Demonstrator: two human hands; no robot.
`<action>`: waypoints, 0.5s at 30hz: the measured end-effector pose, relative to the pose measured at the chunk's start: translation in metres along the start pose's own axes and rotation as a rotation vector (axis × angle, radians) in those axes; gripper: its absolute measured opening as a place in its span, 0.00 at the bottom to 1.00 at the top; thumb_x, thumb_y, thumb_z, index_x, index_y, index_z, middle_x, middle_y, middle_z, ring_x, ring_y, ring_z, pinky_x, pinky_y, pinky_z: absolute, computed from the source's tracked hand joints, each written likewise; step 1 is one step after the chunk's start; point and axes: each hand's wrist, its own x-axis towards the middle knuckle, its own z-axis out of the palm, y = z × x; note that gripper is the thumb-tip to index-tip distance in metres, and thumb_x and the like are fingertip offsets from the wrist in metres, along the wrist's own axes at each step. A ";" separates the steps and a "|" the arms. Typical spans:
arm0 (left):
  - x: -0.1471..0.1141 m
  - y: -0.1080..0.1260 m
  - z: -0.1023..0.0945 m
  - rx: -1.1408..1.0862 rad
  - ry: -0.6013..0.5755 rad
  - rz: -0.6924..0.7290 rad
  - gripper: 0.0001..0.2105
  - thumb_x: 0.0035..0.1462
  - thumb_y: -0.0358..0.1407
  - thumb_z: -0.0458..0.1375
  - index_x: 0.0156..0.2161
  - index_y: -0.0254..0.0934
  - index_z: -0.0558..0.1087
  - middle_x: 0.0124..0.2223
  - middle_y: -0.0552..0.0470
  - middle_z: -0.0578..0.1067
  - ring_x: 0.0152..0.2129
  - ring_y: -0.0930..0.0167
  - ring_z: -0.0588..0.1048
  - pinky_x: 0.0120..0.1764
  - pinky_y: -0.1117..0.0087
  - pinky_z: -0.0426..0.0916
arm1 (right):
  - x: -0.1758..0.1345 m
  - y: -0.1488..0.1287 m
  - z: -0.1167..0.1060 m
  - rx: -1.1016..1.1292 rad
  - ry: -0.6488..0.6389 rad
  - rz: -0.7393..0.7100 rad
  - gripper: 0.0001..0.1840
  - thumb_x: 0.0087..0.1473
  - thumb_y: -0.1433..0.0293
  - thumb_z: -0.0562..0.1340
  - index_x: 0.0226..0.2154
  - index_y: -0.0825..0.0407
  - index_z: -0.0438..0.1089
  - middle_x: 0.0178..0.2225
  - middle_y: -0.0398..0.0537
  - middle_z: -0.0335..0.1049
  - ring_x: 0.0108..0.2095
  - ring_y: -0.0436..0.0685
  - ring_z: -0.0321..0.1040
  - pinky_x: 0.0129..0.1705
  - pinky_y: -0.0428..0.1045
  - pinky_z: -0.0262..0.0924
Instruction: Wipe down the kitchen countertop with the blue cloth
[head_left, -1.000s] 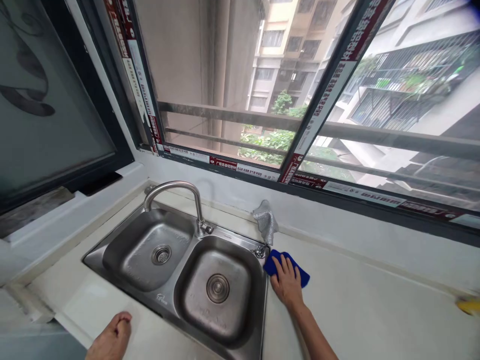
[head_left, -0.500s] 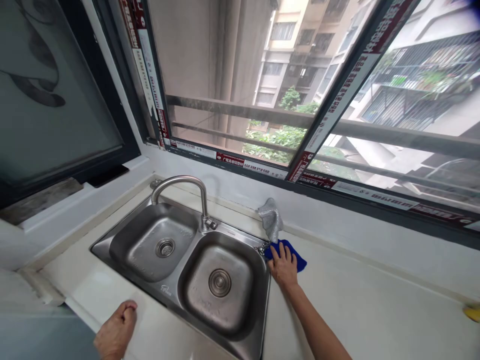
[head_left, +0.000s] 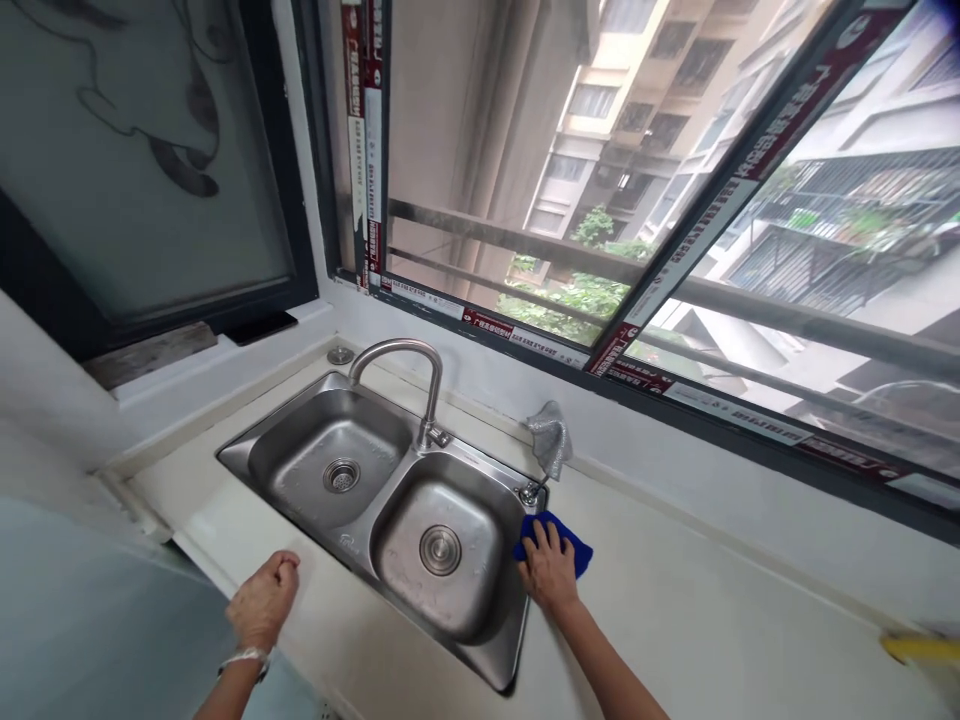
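Observation:
My right hand [head_left: 547, 572] presses flat on a blue cloth [head_left: 574, 540] at the right rim of a steel double sink [head_left: 360, 560], on the pale countertop [head_left: 712, 620]. Its fingers are spread over the cloth. My left hand [head_left: 264, 601] rests as a loose fist on the counter's front strip, just left of the sink, holding nothing. A curved steel tap [head_left: 420, 385] rises behind the two basins.
A silver scouring cloth [head_left: 550, 440] leans against the wall behind the sink's right corner. A yellow object [head_left: 919, 648] lies at the far right of the counter. A large window with dark frames runs along the back wall.
My right hand slid the blue cloth toward me along the sink's right rim. The view swung so the sink sits further right; my left hand stayed on the counter's front.

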 end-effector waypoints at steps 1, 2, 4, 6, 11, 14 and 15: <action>-0.001 0.000 -0.001 -0.008 -0.002 0.008 0.21 0.62 0.42 0.41 0.44 0.48 0.78 0.34 0.48 0.79 0.31 0.62 0.75 0.32 0.67 0.61 | -0.007 -0.003 -0.002 0.011 -0.003 -0.022 0.18 0.55 0.66 0.57 0.47 0.49 0.73 0.63 0.57 0.60 0.65 0.72 0.49 0.60 0.68 0.49; -0.001 0.000 -0.001 -0.015 -0.002 0.014 0.21 0.62 0.42 0.41 0.44 0.48 0.78 0.34 0.48 0.79 0.31 0.62 0.75 0.32 0.66 0.61 | -0.015 -0.006 -0.004 0.026 -0.005 -0.040 0.18 0.54 0.66 0.57 0.47 0.48 0.73 0.62 0.56 0.61 0.65 0.71 0.49 0.59 0.67 0.49; -0.002 0.000 -0.003 -0.019 -0.008 0.012 0.21 0.61 0.42 0.41 0.44 0.48 0.78 0.34 0.47 0.79 0.32 0.61 0.75 0.33 0.66 0.61 | -0.032 -0.011 -0.006 0.066 -0.001 -0.063 0.19 0.54 0.65 0.57 0.47 0.48 0.73 0.62 0.56 0.62 0.65 0.71 0.48 0.59 0.66 0.50; -0.003 0.002 -0.005 -0.020 -0.013 0.007 0.22 0.61 0.42 0.41 0.44 0.48 0.78 0.35 0.45 0.79 0.32 0.59 0.75 0.33 0.64 0.61 | -0.048 -0.015 -0.006 0.103 0.012 -0.069 0.20 0.54 0.65 0.56 0.48 0.47 0.73 0.62 0.55 0.61 0.66 0.70 0.47 0.58 0.65 0.51; -0.004 0.004 -0.004 -0.004 0.019 0.021 0.21 0.62 0.41 0.42 0.44 0.47 0.78 0.34 0.45 0.79 0.32 0.59 0.75 0.32 0.64 0.60 | -0.081 -0.021 0.000 0.187 0.013 -0.081 0.22 0.52 0.64 0.57 0.50 0.46 0.72 0.62 0.53 0.62 0.66 0.70 0.47 0.60 0.65 0.49; -0.004 0.005 -0.002 0.033 0.024 0.021 0.22 0.63 0.41 0.41 0.45 0.48 0.78 0.35 0.45 0.79 0.32 0.59 0.75 0.32 0.65 0.60 | -0.097 -0.025 0.004 0.240 0.049 -0.089 0.22 0.52 0.64 0.58 0.49 0.46 0.73 0.61 0.52 0.63 0.65 0.69 0.49 0.61 0.64 0.46; -0.004 0.006 -0.001 0.043 0.024 0.017 0.22 0.63 0.41 0.41 0.45 0.48 0.78 0.34 0.46 0.79 0.32 0.59 0.75 0.32 0.65 0.60 | -0.103 -0.027 0.005 0.256 0.074 -0.097 0.21 0.52 0.65 0.58 0.49 0.46 0.73 0.61 0.52 0.64 0.65 0.68 0.49 0.61 0.64 0.46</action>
